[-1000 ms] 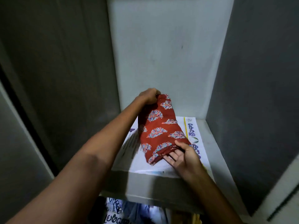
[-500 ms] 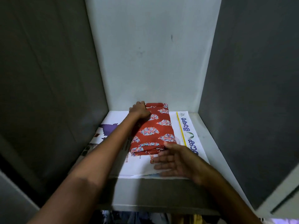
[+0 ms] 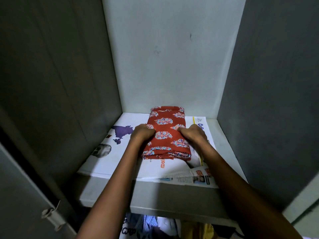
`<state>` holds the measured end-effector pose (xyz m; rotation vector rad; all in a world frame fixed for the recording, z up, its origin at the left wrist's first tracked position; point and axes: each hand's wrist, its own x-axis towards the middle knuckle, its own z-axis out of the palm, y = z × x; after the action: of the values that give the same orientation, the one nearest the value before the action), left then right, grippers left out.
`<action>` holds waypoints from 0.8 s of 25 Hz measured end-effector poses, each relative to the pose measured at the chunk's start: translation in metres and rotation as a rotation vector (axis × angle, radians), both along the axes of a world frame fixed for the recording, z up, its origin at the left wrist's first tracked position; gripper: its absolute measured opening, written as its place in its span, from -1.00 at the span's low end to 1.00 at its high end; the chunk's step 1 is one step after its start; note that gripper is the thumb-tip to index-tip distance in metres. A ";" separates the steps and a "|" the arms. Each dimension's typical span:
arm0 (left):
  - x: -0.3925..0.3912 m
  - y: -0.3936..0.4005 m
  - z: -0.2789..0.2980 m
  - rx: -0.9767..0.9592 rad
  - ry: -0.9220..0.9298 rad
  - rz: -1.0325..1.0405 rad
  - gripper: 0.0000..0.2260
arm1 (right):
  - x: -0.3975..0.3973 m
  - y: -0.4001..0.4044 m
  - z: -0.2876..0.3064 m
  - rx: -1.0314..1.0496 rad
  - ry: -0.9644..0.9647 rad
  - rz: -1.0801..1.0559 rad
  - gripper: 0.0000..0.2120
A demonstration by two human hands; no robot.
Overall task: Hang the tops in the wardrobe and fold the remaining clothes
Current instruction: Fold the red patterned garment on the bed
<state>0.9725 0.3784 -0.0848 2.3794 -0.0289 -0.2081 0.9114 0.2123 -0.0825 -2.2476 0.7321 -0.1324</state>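
A folded red cloth (image 3: 166, 128) with blue and white floral print lies flat on a newspaper-lined wardrobe shelf (image 3: 165, 200), its far end against the back wall. My left hand (image 3: 142, 133) grips its left edge at mid-length, fingers curled into the fabric. My right hand (image 3: 194, 134) grips the right edge opposite, fingers tucked under. Both forearms reach in from below.
Newspaper (image 3: 110, 152) covers the shelf, its front right corner (image 3: 198, 177) crumpled up. Grey side walls close in left (image 3: 51, 83) and right (image 3: 276, 83). Hung clothes (image 3: 151, 225) show below the shelf. A door latch (image 3: 50, 215) sits low left.
The cloth went from held tilted in the air to lying flat on the shelf. My right hand moved from its front end to its right edge; the left slid nearer.
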 end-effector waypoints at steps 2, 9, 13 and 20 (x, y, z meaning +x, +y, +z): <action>0.002 0.005 -0.001 -0.169 0.054 0.029 -0.64 | -0.001 -0.001 -0.007 0.092 -0.043 0.045 -0.51; -0.004 0.011 0.011 -0.404 0.194 0.034 -0.70 | -0.001 -0.003 0.008 0.762 -0.071 0.253 -0.64; -0.006 0.027 0.013 -0.067 0.281 -0.073 -0.60 | -0.022 -0.014 0.028 0.448 0.309 0.384 -0.82; -0.038 -0.032 0.001 0.367 -0.279 -0.239 -0.47 | 0.032 0.014 -0.007 -0.250 -0.311 0.509 -0.69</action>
<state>0.9340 0.3460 -0.0843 2.7517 -0.4426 0.0120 0.9437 0.2266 -0.0890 -2.4972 -0.0322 -0.3285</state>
